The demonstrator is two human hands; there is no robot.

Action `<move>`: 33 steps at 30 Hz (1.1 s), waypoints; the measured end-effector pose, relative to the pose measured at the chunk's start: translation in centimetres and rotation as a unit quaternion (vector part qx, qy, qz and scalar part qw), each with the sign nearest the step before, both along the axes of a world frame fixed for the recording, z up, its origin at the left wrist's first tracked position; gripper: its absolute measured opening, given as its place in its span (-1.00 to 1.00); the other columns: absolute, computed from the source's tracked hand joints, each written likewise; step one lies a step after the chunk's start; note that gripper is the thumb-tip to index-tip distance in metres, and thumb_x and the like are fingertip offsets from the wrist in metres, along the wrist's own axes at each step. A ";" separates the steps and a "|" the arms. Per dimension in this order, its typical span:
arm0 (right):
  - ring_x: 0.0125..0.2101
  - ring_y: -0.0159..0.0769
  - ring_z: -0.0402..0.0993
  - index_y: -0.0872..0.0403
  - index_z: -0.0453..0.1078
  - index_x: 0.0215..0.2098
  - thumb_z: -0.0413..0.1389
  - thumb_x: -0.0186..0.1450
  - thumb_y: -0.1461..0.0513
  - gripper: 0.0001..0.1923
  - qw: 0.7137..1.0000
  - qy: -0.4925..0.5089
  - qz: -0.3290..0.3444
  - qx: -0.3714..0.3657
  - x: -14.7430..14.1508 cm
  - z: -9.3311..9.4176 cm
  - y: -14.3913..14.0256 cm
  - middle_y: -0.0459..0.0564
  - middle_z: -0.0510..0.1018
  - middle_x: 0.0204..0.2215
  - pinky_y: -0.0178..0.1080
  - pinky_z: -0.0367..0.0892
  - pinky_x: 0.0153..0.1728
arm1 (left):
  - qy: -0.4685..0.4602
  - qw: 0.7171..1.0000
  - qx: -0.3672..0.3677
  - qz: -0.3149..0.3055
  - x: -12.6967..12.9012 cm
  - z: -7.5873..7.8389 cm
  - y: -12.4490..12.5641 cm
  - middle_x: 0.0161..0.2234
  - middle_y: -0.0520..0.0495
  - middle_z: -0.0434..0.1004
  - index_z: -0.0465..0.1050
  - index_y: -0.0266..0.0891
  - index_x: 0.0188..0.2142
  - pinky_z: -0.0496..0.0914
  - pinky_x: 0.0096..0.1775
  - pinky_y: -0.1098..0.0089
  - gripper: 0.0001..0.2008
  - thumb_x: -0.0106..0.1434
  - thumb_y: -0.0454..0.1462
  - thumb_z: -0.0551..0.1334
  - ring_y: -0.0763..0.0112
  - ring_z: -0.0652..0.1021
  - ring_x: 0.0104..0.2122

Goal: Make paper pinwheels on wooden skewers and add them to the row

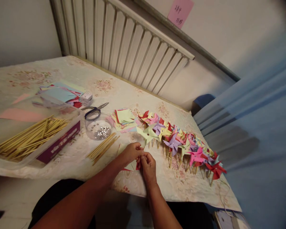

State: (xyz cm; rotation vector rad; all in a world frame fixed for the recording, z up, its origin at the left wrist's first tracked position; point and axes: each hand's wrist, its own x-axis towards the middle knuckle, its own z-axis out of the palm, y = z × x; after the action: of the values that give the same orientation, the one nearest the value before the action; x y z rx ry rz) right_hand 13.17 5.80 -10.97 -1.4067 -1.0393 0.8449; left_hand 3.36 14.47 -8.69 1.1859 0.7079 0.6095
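Both hands meet low centre: left hand (131, 152) and right hand (147, 163), fingers pinched shut on a half-folded paper pinwheel (131, 166), sticks (103, 148) just beside on the worktop (69, 159).

Bare forearms, sleeveless, dark trousers (57, 194)

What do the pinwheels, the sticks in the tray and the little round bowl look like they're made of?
Pinwheels: matte coloured paper, sharply creased. Sticks: pale bamboo or wood, thin and straight. Bowl: clear plastic or glass; its shiny contents show through.
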 end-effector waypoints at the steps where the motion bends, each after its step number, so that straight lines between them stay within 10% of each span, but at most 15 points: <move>1: -0.66 -0.47 0.26 0.08 0.36 -0.39 0.07 0.31 0.09 -0.77 1.000 0.003 0.000 -0.001 0.0 0.0 0.0 -0.17 0.42 -0.61 -0.38 0.20 -0.59 | 0.001 1.000 0.000 0.002 0.0 0.0 0.0 -0.65 0.16 0.23 0.14 -0.19 -0.55 0.14 -0.57 0.49 -0.76 -0.04 -0.22 0.25 0.57 0.30 -0.67; 33: -0.66 -0.48 0.28 0.08 0.35 -0.38 0.06 0.32 0.12 -0.79 1.000 0.001 0.003 0.000 0.1 -0.2 0.1 -0.18 0.42 -0.60 -0.38 0.21 -0.59 | 0.013 1.000 0.010 0.003 0.0 0.0 -0.1 -0.63 0.16 0.25 0.19 -0.21 -0.52 0.18 -0.57 0.50 -0.86 -0.02 -0.27 0.19 0.57 0.32 -0.66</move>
State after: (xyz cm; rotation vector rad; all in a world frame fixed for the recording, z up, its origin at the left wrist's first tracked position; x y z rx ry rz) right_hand 13.26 5.86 -11.21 -1.4035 -1.0428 0.8506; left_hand 3.34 14.39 -8.70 1.2123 0.7294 0.6089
